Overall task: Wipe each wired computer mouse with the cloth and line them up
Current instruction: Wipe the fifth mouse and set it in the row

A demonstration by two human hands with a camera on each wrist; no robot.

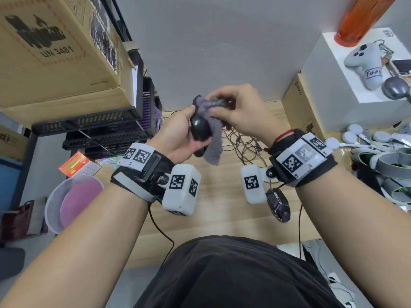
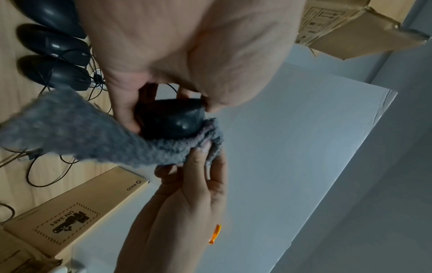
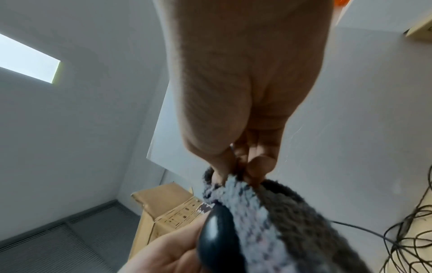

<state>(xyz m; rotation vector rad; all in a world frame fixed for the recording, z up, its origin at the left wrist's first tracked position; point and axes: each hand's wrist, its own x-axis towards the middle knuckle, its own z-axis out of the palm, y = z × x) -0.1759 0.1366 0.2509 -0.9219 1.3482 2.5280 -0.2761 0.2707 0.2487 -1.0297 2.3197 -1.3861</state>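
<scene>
My left hand (image 1: pixel 182 132) holds a glossy black wired mouse (image 1: pixel 200 128) up above the wooden desk, fingers curled round its sides. My right hand (image 1: pixel 233 107) pinches a grey fluffy cloth (image 1: pixel 213 138) against the front of that mouse; the cloth's tail hangs down beside it. In the left wrist view the mouse (image 2: pixel 173 120) sits in the cloth (image 2: pixel 81 133), and three black mice (image 2: pixel 53 72) lie side by side on the desk. The right wrist view shows the mouse (image 3: pixel 217 243) under the cloth (image 3: pixel 268 221). A dark patterned mouse (image 1: pixel 278 204) lies on the desk below my right wrist.
Tangled mouse cables (image 1: pixel 242 143) lie behind my hands. Cardboard boxes (image 1: pixel 55 52) and black crates (image 1: pixel 100 127) stand at left. At right is a white box (image 1: pixel 355 90) with a game controller and an orange bottle (image 1: pixel 360 18), plus a heap of grey straps (image 1: pixel 387 161). A pink bowl (image 1: pixel 73 201) is lower left.
</scene>
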